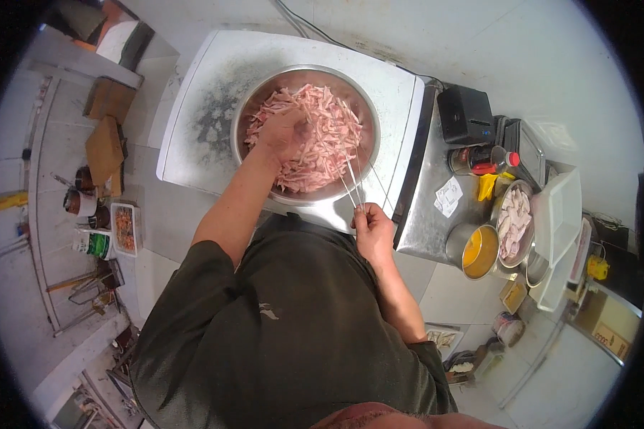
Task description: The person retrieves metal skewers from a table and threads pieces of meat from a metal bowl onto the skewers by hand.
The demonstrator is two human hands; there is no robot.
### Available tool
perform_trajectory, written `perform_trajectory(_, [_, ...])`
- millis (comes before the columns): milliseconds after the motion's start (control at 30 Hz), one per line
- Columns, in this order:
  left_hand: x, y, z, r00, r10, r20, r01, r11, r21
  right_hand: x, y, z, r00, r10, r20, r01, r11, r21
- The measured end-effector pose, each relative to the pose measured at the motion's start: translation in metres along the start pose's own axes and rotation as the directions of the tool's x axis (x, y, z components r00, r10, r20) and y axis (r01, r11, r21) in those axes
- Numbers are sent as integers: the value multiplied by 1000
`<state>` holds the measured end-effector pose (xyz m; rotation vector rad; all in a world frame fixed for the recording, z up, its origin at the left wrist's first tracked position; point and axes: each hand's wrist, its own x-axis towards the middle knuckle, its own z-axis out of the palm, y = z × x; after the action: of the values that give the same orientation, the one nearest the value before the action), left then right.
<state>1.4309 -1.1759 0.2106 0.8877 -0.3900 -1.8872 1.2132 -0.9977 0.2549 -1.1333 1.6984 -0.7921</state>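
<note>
A wide steel bowl (373, 161) on the white tabletop (193, 139) holds a heap of pale pink raw meat strips (322, 155). My left hand (288, 134) is in the bowl on the meat, fingers bent; whether it grips a strip is hard to see. Just outside the bowl's near right rim, my right hand (373, 225) pinches the ends of several thin skewers (350, 174). They fan out up and across the bowl, over the meat, with their far parts near my left hand.
To the right, a steel counter (421, 214) carries a black printer (466, 115), paper slips (448, 196), a red-capped bottle (499, 160), a steel pot with orange contents (480, 252) and a bowl of pale meat pieces (514, 222). A cable (322, 33) runs behind the tabletop.
</note>
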Motion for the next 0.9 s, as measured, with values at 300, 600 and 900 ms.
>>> perform_trajectory(300, [-5, 0, 6, 997, 54, -54, -52, 998, 37, 1, 0, 0, 999, 28, -24, -28, 1000, 5])
perform_trajectory(600, [-5, 6, 9, 997, 43, -68, -38, 997, 73, -5, -2, 5, 1000, -20, -21, 19, 999, -38])
perform_trajectory(900, [-2, -10, 2, 998, 3, 60, -12, 988, 152, 3, 15, 15, 998, -53, -35, 53, 998, -15])
